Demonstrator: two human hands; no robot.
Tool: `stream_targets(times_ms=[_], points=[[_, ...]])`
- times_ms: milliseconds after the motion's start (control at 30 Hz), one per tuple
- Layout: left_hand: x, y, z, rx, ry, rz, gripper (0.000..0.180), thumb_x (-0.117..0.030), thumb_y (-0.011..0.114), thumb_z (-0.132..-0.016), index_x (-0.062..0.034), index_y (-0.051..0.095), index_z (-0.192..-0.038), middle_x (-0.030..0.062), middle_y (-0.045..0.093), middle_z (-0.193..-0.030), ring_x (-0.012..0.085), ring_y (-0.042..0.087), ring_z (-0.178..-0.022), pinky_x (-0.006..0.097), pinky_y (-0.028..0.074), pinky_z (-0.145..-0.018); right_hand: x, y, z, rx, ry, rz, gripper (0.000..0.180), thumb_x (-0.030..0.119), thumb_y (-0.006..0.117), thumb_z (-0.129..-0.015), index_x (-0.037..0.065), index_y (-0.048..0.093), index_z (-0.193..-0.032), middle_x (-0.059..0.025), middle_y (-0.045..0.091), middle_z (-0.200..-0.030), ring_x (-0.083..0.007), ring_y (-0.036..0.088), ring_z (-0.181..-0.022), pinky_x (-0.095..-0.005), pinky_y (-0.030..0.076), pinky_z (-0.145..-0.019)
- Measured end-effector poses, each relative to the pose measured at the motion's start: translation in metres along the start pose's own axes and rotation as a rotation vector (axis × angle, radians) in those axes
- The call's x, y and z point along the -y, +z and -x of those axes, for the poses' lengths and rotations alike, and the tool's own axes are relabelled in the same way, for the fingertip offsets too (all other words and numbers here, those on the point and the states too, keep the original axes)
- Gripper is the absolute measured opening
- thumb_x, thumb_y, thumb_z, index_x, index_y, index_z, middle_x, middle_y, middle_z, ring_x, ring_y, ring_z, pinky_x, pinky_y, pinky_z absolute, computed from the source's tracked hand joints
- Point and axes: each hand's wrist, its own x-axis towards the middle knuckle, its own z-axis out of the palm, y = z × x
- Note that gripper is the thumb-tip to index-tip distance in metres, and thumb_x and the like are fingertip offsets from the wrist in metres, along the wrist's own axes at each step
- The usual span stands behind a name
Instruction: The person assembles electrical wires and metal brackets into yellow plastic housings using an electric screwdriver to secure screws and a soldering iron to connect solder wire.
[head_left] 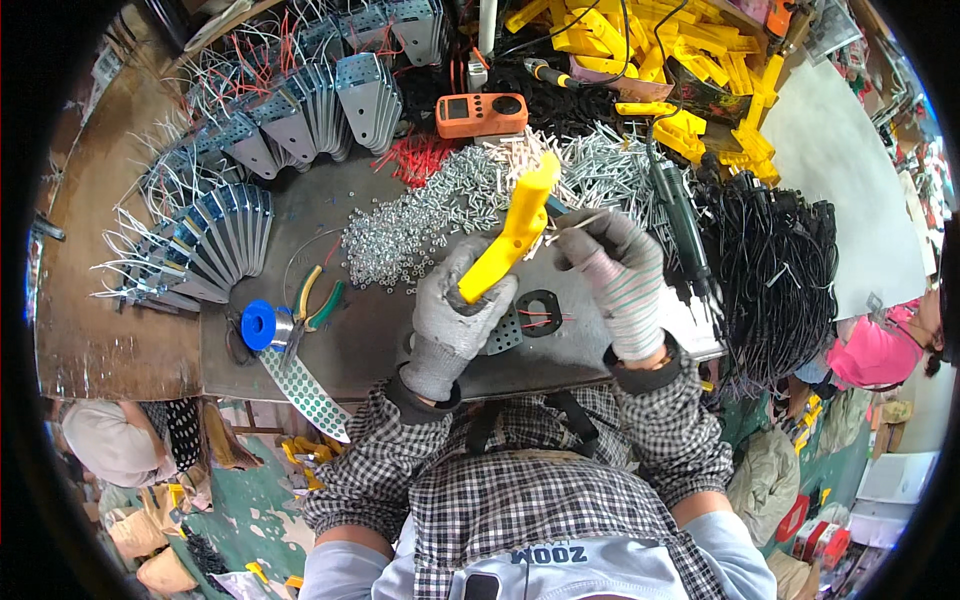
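Note:
My left hand (455, 310), in a grey work glove, is wrapped round the lower part of a bent yellow plastic handle (518, 222) and holds it up over the table. Just right of the handle, my gloved right hand (618, 275) has its fingertips pinched together on a thin pale rod-like piece, its exact kind too small to tell. Beneath the hands lie a perforated metal plate (503, 335) and a black oval part (542, 314) with red wires. Screws (465, 190) and small nuts (385, 240) are heaped behind my hands.
An orange multimeter (481, 115) lies beyond the screws. A soldering iron or screwdriver-like green tool (680, 225) and black cables (780, 270) are at right. Pliers (318, 300), a blue spool (262, 325) and stacked metal plates (225, 235) are at left. Yellow housings (610, 40) fill the back.

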Motion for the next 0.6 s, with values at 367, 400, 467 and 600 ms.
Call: stream_targets(times_ms=[367, 400, 467, 600], points=[[-0.007, 0.014, -0.003, -0.083, 0.326, -0.496, 0.052, -0.017, 0.075, -0.076, -0.0057, 0.057, -0.124, 0.0151, 0.065, -0.105, 0.0337, 0.065, -0.094, 0.04, 0.053, -0.079, -0.017, 0.025, 0.005, -0.149, -0.353, 0.428, 0.011, 0.004, 0.071, -0.081, -0.001, 0.067, -0.09, -0.0062, 0.062, -0.077, -0.0135, 0.06, -0.068, -0.0261, 0.046, -0.061], [-0.006, 0.015, -0.005, -0.081, 0.325, -0.494, 0.052, -0.017, 0.075, -0.076, -0.0057, 0.057, -0.124, 0.0151, 0.065, -0.105, 0.0337, 0.065, -0.094, 0.04, 0.053, -0.079, -0.017, 0.024, 0.004, -0.151, -0.352, 0.431, 0.011, 0.004, 0.071, -0.081, -0.001, 0.067, -0.09, -0.0062, 0.062, -0.077, -0.0135, 0.06, -0.068, -0.0261, 0.046, -0.061], [-0.006, 0.017, -0.008, -0.081, 0.385, -0.558, 0.052, -0.016, 0.075, -0.076, -0.0067, 0.057, -0.125, 0.0154, 0.065, -0.105, 0.0347, 0.064, -0.093, 0.04, 0.053, -0.079, -0.018, 0.021, -0.001, -0.19, -0.39, 0.556, 0.014, 0.009, 0.074, -0.079, 0.0, 0.067, -0.088, -0.0109, 0.06, -0.075, -0.0221, 0.062, -0.067, -0.0305, 0.047, -0.061], [-0.01, 0.015, -0.008, -0.014, 0.285, -0.513, 0.05, -0.016, 0.075, -0.079, -0.0058, 0.057, -0.124, 0.0139, 0.066, -0.105, 0.029, 0.067, -0.093, 0.036, 0.053, -0.08, 0.006, 0.003, -0.002, -0.001, -0.369, 0.739, 0.019, 0.015, 0.076, -0.078, 0.001, 0.066, -0.086, -0.0125, 0.062, -0.078, -0.0285, 0.062, -0.069, -0.0349, 0.048, -0.062]])
